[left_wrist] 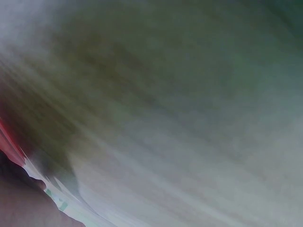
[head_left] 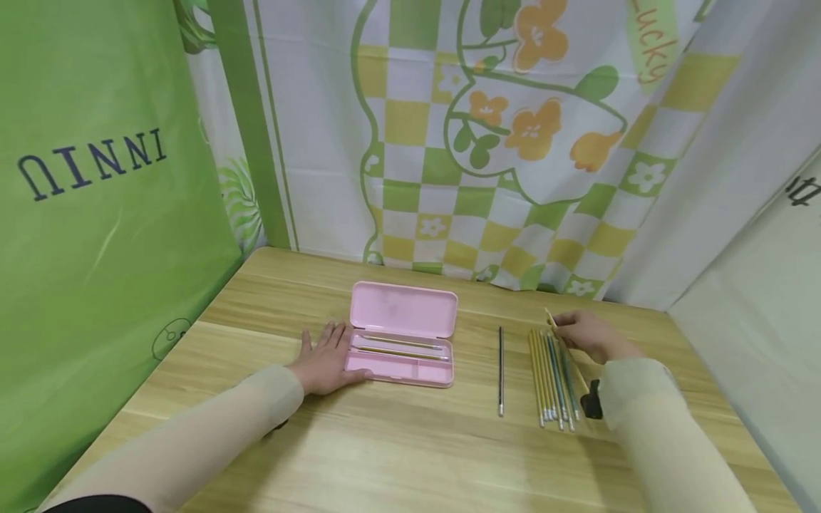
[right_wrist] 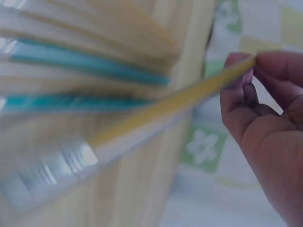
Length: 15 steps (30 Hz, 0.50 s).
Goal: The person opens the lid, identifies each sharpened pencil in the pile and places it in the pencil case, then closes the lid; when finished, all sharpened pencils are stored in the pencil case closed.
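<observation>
My right hand (head_left: 593, 336) pinches one end of a yellow pencil (head_left: 573, 360), held above a row of yellow and teal pencils (head_left: 545, 374) on the table. In the right wrist view the thumb and fingers of that hand (right_wrist: 265, 99) grip the tip of the yellow pencil (right_wrist: 180, 101), its metal end toward the camera. My left hand (head_left: 326, 363) lies with fingers spread at the left edge of an open pink pencil case (head_left: 383, 367), thumb on its front corner. Two pencils (head_left: 400, 350) lie in the case's rear compartment. The left wrist view is mostly blurred.
A single dark pencil (head_left: 501, 370) lies on the wooden table (head_left: 410, 449) between the case and the row. The case's lid (head_left: 404, 309) stands raised at the back. A patterned curtain (head_left: 417, 142) hangs behind the table, and a green sheet (head_left: 96, 235) hangs at the left.
</observation>
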Each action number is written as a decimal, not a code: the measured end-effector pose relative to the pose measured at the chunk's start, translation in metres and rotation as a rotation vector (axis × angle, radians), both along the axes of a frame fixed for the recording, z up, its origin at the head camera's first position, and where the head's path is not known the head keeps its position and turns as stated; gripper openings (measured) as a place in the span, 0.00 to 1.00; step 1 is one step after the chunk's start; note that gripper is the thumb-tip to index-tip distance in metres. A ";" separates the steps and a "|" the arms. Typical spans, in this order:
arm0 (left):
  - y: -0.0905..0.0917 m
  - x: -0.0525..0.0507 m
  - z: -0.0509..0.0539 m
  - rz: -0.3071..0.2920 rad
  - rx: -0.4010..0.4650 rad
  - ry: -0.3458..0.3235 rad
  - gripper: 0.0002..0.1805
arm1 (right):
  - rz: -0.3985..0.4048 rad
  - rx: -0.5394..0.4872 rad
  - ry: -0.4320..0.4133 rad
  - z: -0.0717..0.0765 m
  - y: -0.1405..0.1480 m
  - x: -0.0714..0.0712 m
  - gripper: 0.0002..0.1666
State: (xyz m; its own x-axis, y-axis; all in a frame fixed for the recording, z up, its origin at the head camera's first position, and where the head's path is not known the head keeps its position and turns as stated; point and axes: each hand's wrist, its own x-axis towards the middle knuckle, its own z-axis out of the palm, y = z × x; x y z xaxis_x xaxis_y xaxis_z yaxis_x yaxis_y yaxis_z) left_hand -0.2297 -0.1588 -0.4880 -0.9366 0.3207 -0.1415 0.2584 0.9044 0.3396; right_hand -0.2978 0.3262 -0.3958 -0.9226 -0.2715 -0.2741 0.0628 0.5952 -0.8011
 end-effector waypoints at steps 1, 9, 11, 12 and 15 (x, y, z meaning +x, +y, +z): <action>0.000 0.000 0.001 0.002 0.000 -0.002 0.62 | 0.031 0.005 -0.001 0.004 -0.007 -0.001 0.27; 0.000 -0.001 -0.001 0.002 0.000 0.002 0.61 | 0.047 -0.098 -0.036 0.023 -0.059 -0.008 0.33; 0.000 -0.002 -0.002 0.002 -0.013 0.001 0.61 | 0.032 -0.155 -0.050 0.024 -0.071 -0.008 0.34; 0.000 -0.002 -0.003 0.003 -0.019 0.001 0.61 | 0.033 -0.170 -0.048 0.025 -0.077 -0.009 0.34; -0.001 -0.003 -0.003 0.005 -0.026 0.004 0.61 | 0.046 -0.178 -0.021 0.028 -0.093 -0.011 0.33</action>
